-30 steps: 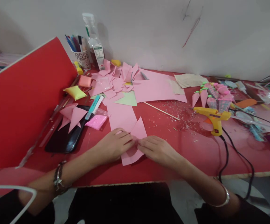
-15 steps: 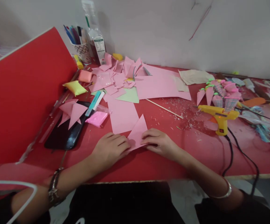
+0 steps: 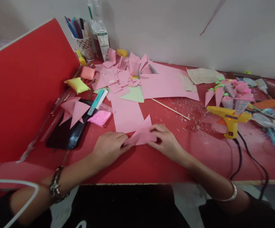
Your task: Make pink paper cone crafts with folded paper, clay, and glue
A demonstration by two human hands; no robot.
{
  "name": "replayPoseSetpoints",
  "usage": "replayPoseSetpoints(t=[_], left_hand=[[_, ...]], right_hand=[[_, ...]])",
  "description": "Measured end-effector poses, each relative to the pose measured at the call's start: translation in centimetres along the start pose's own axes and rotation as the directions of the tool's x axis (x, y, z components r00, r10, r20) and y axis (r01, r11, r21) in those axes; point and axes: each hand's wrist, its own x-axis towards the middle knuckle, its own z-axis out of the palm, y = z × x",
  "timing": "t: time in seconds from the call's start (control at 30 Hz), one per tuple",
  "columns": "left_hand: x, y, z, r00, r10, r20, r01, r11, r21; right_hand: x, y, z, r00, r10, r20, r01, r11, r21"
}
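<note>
A pink paper piece (image 3: 142, 134) folded into a triangle lies on the red table (image 3: 151, 164) near the front edge. My left hand (image 3: 109, 148) presses the paper's left corner with closed fingers. My right hand (image 3: 167, 142) pinches the right side of the fold. Just behind the fold lies a larger pink sheet (image 3: 126, 115).
A yellow glue gun (image 3: 229, 118) with a black cord stands at right beside paper cones (image 3: 225, 95). A black phone (image 3: 67, 133) with pink triangles lies at left, by a red board (image 3: 25, 85). Pink scraps (image 3: 120, 76), a pen cup (image 3: 84, 44) and a bottle (image 3: 100, 34) sit behind.
The pink paper has been folded over from a flat sheet into a smaller triangle. Both hands moved slightly away from me with it; the camera tilted down a little.
</note>
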Motion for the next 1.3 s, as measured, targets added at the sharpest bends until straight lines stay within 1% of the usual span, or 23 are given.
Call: replayPoseSetpoints(t=[0.13,0.2,0.3,0.33,0.37,0.4,0.43,0.47,0.5,0.53,0.57,0.63,0.67,0.77,0.9,1.03,1.2,1.3], left_hand=[[0.1,0.0,-0.2,0.999,-0.002,0.045,0.001,1.000,0.012],[0.2,0.1,-0.3,0.994,-0.017,0.108,0.018,1.000,-0.010],[0.0,-0.1,-0.3,0.970,-0.051,0.236,0.070,0.995,-0.070],[-0.1,-0.3,-0.2,0.966,-0.067,0.250,0.091,0.992,-0.088],[-0.2,-0.4,-0.1,0.971,-0.075,0.226,0.100,0.990,-0.100],[-0.3,-0.5,-0.1,0.982,-0.070,0.178,0.089,0.991,-0.102],[-0.4,-0.7,-0.1,0.991,-0.038,0.125,0.050,0.995,-0.089],[-0.4,-0.8,-0.1,0.998,0.028,0.064,-0.024,0.998,-0.064],[-0.4,-0.9,-0.2,0.992,0.121,0.042,-0.120,0.993,-0.025],[-0.3,-0.9,-0.3,0.970,0.228,0.080,-0.230,0.973,0.010],[-0.1,-0.9,-0.5,0.938,0.334,0.097,-0.338,0.941,0.030],[0.2,-0.8,-0.8,0.888,0.421,0.184,-0.435,0.899,0.043],[0.3,-0.7,-0.9,0.877,0.431,0.213,-0.449,0.892,0.046],[0.5,-0.4,-0.9,0.867,0.404,0.292,-0.436,0.898,0.051],[0.2,-0.6,-0.8,0.863,0.388,0.323,-0.416,0.909,0.021],[-0.6,-1.6,-1.0,0.874,0.355,0.333,-0.373,0.928,-0.011],[-2.1,-2.9,-1.9,0.857,0.262,0.443,-0.267,0.962,-0.052],[-2.5,-3.2,-2.2,0.854,0.243,0.460,-0.244,0.968,-0.058]], right_hand=[[-0.1,0.1,0.1,1.000,-0.029,0.004,0.030,0.999,-0.026],[-0.2,0.2,0.2,0.999,-0.037,-0.004,0.037,0.999,-0.027],[-0.3,0.2,0.3,0.999,-0.028,-0.017,0.028,0.999,-0.030],[-0.3,0.2,0.3,1.000,-0.022,-0.017,0.021,0.999,-0.033],[-0.3,0.2,0.3,1.000,-0.015,-0.013,0.015,0.999,-0.038],[-0.3,0.2,0.4,1.000,-0.011,-0.009,0.011,0.999,-0.043],[-0.3,0.1,0.4,1.000,-0.007,-0.004,0.007,0.999,-0.048],[-0.3,0.1,0.4,1.000,-0.005,-0.001,0.005,0.999,-0.055],[-0.3,0.1,0.4,1.000,-0.004,0.002,0.004,0.998,-0.061],[-0.3,0.1,0.4,1.000,-0.004,0.004,0.004,0.998,-0.068],[-0.3,0.0,0.4,1.000,-0.003,0.007,0.004,0.997,-0.074],[-0.3,0.0,0.4,1.000,-0.005,0.006,0.005,0.997,-0.080],[-0.3,0.0,0.4,1.000,-0.004,0.001,0.004,0.997,-0.081],[-0.4,0.0,0.5,1.000,-0.008,-0.022,0.006,0.997,-0.083],[-0.5,0.0,0.6,0.999,-0.026,-0.026,0.023,0.995,-0.102],[-0.5,-0.1,0.5,0.999,-0.023,-0.022,0.020,0.992,-0.126],[-0.4,-0.2,0.3,1.000,-0.007,0.003,0.007,0.990,-0.140],[-0.6,-0.5,0.2,1.000,0.023,-0.019,-0.026,0.980,-0.198]])
